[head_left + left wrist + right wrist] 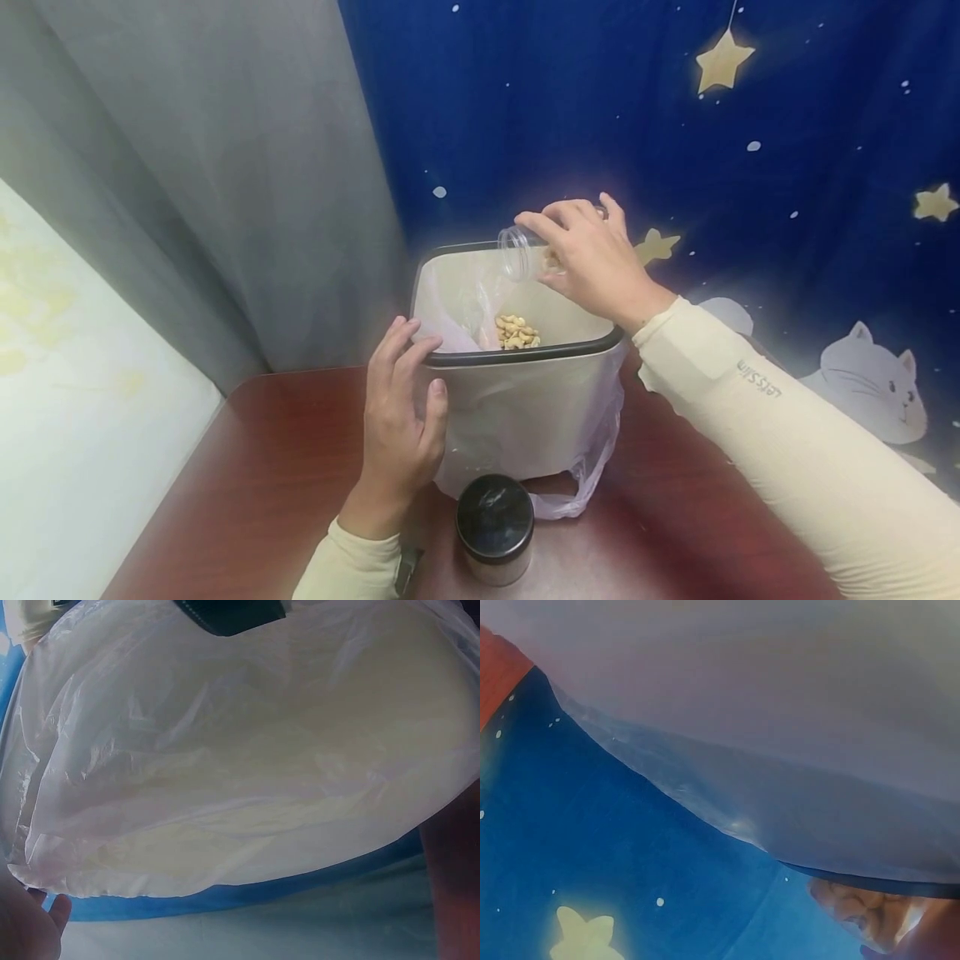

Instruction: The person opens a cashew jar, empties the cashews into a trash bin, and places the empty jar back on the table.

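Steadily tilt clear jar [514, 253], grasped in right hand [596, 260] above bag-lined bin [525, 421] | aim its cashews [553, 261] at pile [517, 333] inside, shaking gently | steady near rim [528, 356] with left hand [399, 408], gripping nothing, fingers loosely extended beside it | avoid nudging black-lidded jar [495, 518] standing on desk [292, 467] in front

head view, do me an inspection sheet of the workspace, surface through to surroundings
Surface: dark red tabletop
Job's things: bin with cashews in it; clear jar tilted over it, more cashews inside; plastic bag hanging round the bin's outside
Clutter: black-lidded jar upright in front of the bin
Hands: right hand grips the clear jar; left hand is at the bin's near-left rim, contact unclear
Cables: nothing seen
Surroundings: gray curtain, blue star-patterned cloth
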Tool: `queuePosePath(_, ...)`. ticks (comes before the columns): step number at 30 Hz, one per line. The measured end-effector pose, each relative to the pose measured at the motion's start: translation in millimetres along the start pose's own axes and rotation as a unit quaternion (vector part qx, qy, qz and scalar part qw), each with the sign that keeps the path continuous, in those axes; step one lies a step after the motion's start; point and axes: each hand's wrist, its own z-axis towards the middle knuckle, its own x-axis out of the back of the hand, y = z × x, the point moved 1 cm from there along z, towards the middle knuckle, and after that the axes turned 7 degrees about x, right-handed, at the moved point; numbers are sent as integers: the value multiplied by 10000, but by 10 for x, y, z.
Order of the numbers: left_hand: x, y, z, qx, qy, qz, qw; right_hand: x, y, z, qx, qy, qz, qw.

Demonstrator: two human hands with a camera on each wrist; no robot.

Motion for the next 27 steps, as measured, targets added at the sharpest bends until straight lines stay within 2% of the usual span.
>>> queuePosePath(7,4,5,-13,3,7,22,10000,2,-16,-6,130,-177,-168,9996)
queuePosePath(27,-16,8,-18,-47,34,-2,10000,0,-30,-8,422,-184,-260,9986)
